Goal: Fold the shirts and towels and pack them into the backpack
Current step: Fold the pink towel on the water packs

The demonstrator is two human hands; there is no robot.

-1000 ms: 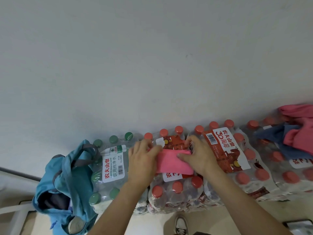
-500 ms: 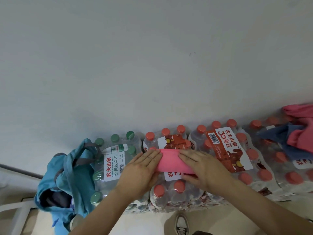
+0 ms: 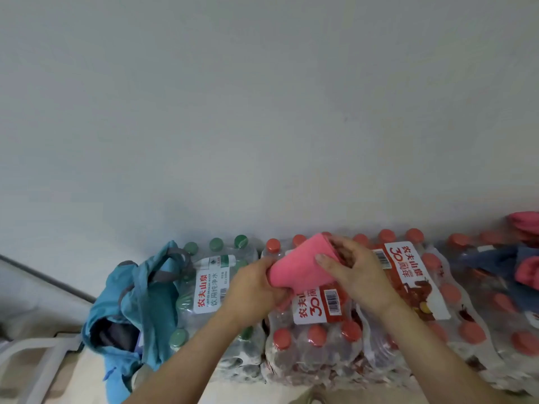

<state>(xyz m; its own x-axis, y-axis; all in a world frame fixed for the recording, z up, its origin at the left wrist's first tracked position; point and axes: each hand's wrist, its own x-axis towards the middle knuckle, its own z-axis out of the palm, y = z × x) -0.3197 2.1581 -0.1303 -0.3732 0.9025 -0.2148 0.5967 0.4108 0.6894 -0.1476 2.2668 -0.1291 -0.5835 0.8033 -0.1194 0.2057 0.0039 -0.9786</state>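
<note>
Head view: the left hand (image 3: pixel 256 284) clenches the 7 o'clock end of a folded pink cloth towel (image 3: pixel 300 266) above shrink-wrapped red-capped bottles (image 3: pixel 318 339), and the right hand (image 3: pixel 358 275) grasps its 2 o'clock edge, thumb across the top. At 8 o'clock from the towel, an open light-blue fabric backpack (image 3: pixel 137 293) holds something dark grey.

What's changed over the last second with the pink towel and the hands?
Both hands were pressing flat on the folded pink towel as it lay on the bottle packs. Now the left hand grips its left end, the right hand pinches its right side, and it is lifted off the packs, tilted. The blue backpack on the left and the cloth pile on the right have not moved.
</note>
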